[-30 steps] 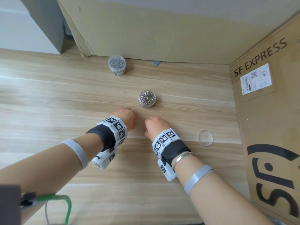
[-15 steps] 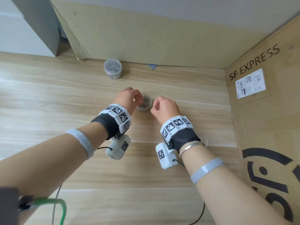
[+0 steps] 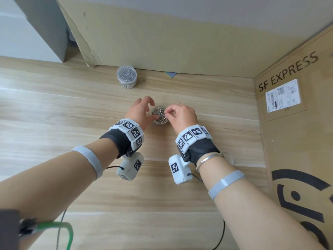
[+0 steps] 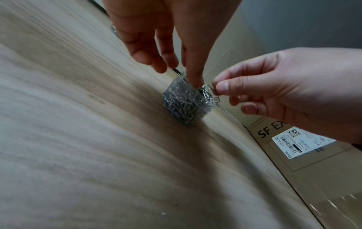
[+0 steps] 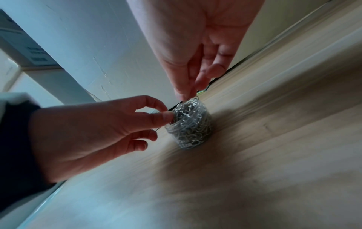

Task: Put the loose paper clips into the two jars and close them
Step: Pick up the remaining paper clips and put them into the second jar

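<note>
Both your hands have moved up from the table edge to the open jar [image 3: 159, 115] at table centre. Your right hand [image 3: 182, 114] pinches a clip cluster [image 4: 210, 94] at its rim; your left hand [image 3: 141, 111] is spread, a fingertip pressing clips down. Filling step; next, release, then fetch the lid [image 3: 229, 157].

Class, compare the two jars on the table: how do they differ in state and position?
The near jar is open, with the left hand and right hand at its mouth; the far jar wears its lid and stands untouched. The near jar sits mid-table; the far jar stands by the cardboard. Both are clear and hold paper clips.
</note>
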### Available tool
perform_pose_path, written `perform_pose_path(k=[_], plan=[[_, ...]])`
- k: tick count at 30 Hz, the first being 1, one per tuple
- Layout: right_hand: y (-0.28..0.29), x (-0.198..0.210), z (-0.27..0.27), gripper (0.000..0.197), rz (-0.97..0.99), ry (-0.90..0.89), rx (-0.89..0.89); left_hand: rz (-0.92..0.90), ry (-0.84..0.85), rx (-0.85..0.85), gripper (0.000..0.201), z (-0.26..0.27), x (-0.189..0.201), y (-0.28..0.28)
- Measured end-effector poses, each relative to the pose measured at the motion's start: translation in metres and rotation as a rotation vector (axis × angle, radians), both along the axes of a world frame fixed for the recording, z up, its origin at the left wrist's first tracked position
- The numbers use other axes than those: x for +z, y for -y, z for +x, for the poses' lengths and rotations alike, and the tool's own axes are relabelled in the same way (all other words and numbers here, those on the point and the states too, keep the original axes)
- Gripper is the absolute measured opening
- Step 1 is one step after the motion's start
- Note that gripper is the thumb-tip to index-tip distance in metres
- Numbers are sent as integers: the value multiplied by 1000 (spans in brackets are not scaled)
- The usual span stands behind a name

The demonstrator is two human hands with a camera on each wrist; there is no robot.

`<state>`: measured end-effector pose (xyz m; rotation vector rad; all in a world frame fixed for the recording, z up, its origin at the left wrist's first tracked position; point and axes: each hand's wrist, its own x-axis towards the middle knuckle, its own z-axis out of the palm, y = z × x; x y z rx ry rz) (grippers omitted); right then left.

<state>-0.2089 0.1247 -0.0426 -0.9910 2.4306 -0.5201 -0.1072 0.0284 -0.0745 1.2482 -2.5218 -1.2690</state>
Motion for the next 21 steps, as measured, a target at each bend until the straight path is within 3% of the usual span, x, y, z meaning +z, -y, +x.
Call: perform_pose_path(k=[5, 9, 14, 21], plan=[[-3, -5, -3, 12, 35, 21, 4, 94, -73, -18, 77, 5, 2, -1], [-5, -4, 1, 16, 13, 97, -28, 62, 58, -171, 94, 3, -5, -2], [-21, 0, -8, 12, -33, 88, -139, 22, 87, -169, 86, -2, -13, -8], [-32, -3, 1, 22, 28, 50, 55, 14, 84, -201, 76, -3, -13, -15]])
